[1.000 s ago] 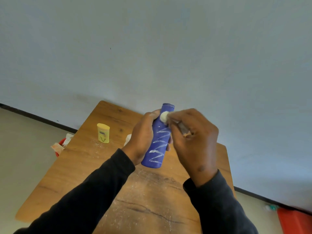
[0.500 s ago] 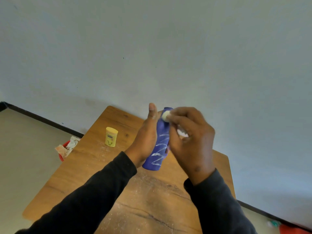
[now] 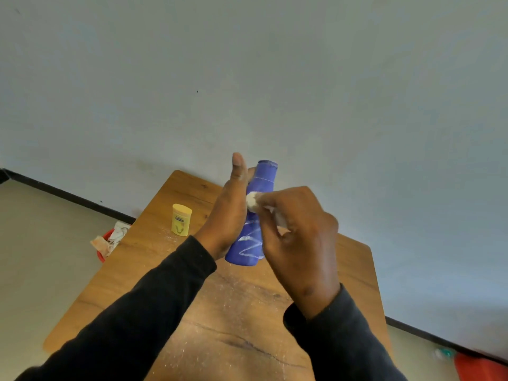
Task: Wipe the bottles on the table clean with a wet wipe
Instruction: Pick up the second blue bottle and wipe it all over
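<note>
Head view, looking down over both sleeves. Left hand (image 3: pixel 229 215) holds the blue bottle (image 3: pixel 254 218) upright above the wooden counter (image 3: pixel 220 312) — thumb straight up along its side, fingers hidden behind it, so the grip itself cannot be judged. Right hand (image 3: pixel 299 240) pinches a small white wipe (image 3: pixel 252 201), pressed against the bottle's upper half. White zigzag streaks mark the bottle's lower part. Yellow bottle (image 3: pixel 181 220) stands on the counter's far left — well apart from the hands.
</note>
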The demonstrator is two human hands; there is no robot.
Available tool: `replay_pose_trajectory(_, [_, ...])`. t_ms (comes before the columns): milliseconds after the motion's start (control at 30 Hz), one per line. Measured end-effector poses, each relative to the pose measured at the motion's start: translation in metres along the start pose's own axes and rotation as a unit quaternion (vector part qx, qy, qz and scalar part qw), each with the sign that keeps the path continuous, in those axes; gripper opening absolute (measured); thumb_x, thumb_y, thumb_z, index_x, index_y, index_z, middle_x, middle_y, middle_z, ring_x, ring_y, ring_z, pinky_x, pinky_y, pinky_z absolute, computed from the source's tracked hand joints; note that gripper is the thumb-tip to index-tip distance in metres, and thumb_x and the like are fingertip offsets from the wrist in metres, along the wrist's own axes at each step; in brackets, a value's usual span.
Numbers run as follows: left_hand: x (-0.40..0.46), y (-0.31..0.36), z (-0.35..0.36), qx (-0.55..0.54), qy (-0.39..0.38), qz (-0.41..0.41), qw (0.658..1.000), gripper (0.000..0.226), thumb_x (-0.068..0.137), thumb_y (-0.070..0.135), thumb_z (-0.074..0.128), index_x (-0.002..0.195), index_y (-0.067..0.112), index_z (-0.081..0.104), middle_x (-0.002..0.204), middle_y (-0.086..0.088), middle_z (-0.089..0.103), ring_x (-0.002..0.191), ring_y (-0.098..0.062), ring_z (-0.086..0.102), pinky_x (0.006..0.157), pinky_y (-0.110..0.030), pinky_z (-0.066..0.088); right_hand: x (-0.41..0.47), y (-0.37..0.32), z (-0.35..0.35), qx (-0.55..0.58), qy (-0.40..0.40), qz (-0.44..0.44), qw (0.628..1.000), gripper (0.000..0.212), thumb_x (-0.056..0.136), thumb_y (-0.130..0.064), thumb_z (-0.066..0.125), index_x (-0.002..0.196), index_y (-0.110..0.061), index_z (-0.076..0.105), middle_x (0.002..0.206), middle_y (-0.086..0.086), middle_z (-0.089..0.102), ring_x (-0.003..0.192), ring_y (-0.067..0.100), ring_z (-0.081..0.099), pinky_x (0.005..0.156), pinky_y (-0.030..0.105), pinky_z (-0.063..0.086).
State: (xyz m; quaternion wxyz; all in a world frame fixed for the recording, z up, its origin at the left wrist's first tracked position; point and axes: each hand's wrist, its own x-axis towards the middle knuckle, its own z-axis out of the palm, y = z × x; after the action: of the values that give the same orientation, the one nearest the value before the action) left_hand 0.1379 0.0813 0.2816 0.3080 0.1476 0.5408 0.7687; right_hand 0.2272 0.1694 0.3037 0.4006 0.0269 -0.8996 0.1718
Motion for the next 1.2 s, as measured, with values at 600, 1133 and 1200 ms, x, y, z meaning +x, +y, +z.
replay_pose_trajectory(600, [0.001,0.003,0.001,-0.063,-0.042,-0.002,0.997,0.091,0.085,0.079,0.023,0.133,0.01,0.06,0.084,-0.021,0.06,0.061,-0.029,0.062,0.06,-0.036,0.057,0.01,0.019,-0.017,0.057,0.044,0.104,0.992,0.012,0.085,-0.004,0.077,0.092,-0.011,0.071,0.083,0.0,0.071,0.073,0.016,0.068,0.062,0.042,0.055])
replay_pose_trajectory(1133, [0.001,0.002,0.002,-0.05,0.005,0.036,0.998,0.073,0.102,0.063,0.018,0.134,0.012,0.059,0.075,-0.01,0.057,0.062,-0.019,0.058,0.059,-0.032,0.053,0.001,-0.006,-0.006,0.067,-0.014,0.008,0.998,0.014,0.081,-0.002,0.081,0.089,-0.009,0.073,0.083,0.001,0.07,0.073,0.021,0.067,0.059,0.04,0.055])
replay_pose_trajectory(1200, [-0.003,0.006,0.008,-0.053,-0.002,0.04,0.998,0.076,0.102,0.062,0.018,0.137,0.005,0.055,0.083,-0.018,0.06,0.069,-0.025,0.062,0.064,-0.033,0.055,0.012,0.001,-0.002,0.064,0.025,0.032,0.997,0.011,0.082,-0.003,0.08,0.089,-0.008,0.072,0.082,0.002,0.071,0.073,0.023,0.067,0.059,0.043,0.055])
